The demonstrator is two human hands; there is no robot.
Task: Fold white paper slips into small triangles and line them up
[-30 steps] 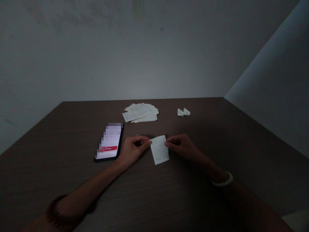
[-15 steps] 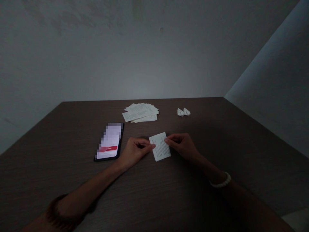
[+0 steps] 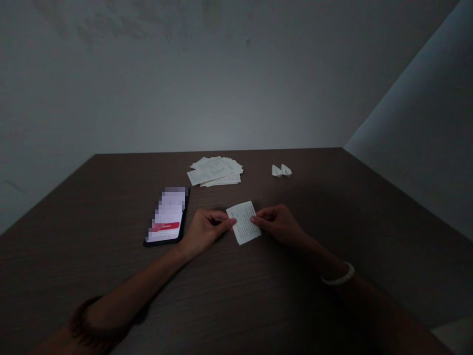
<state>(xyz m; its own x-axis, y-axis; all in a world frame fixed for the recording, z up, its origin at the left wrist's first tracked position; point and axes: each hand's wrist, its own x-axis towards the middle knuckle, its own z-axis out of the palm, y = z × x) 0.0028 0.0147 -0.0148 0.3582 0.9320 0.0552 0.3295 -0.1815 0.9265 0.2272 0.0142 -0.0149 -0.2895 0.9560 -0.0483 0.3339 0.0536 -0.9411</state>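
A small squarish slip of white printed paper [image 3: 244, 229] is held just in front of me, slightly tilted, with lines of text facing up. My left hand [image 3: 207, 227] pinches its left edge between thumb and fingers. At the right edge, my right hand [image 3: 279, 222] has the same slip between thumb and forefinger. Left of my left hand lies a phone [image 3: 168, 214] with its screen lit, a red bar near the bottom and the rest pixelated.
Toward the back of the dark wooden table [image 3: 111, 207] a loose pile of printed slips [image 3: 216, 171] lies spread. To its right stands a small folded white paper piece [image 3: 281, 170] shaped like a bow. A grey wall [image 3: 221, 98] rises behind the table.
The paper slip and the fingertips on it have shifted very slightly left. Both hands keep their pinch; the phone and the pile stay put.
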